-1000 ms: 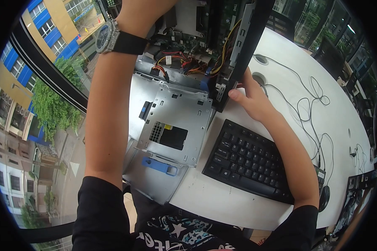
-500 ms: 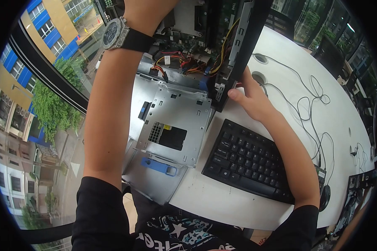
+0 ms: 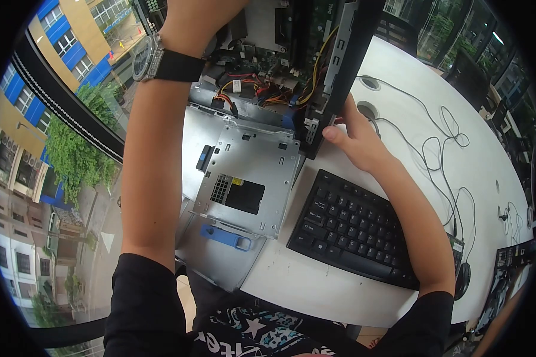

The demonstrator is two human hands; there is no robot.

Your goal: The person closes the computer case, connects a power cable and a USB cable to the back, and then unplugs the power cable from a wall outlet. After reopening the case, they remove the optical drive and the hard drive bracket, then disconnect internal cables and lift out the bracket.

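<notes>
- The right hand (image 3: 358,143) grips the computer case (image 3: 280,53) at the lower end of its black upright wall (image 3: 352,53).
- The thumb lies against the near edge of that wall. The fingers (image 3: 349,113) run up its far side, closed onto it, with their tips hidden behind the wall.
- The right forearm slants from the lower right across the surface (image 3: 315,285). It passes over the right end of the black keyboard (image 3: 351,229), with the wrist slightly bent.
- The left forearm (image 3: 152,154) rises nearly straight from the black sleeve toward the top of the view.
- A wristwatch (image 3: 147,58) on a black strap sits at the left wrist, its face turned to the left.
- The left hand lies beyond the top edge of the view, above the open case. Whether its fingers are spread or closed cannot be told.
- The computer case lies open at the left edge of the surface, beside the window, with the board and coloured wires (image 3: 250,89) exposed.
- A silver drive cage (image 3: 250,172) is folded out toward the person, just left of the keyboard. A blue latch (image 3: 225,236) lies on the metal sheet below it.
- Thin black cables (image 3: 441,149) trail loose over the surface to the right of the right hand.
</notes>
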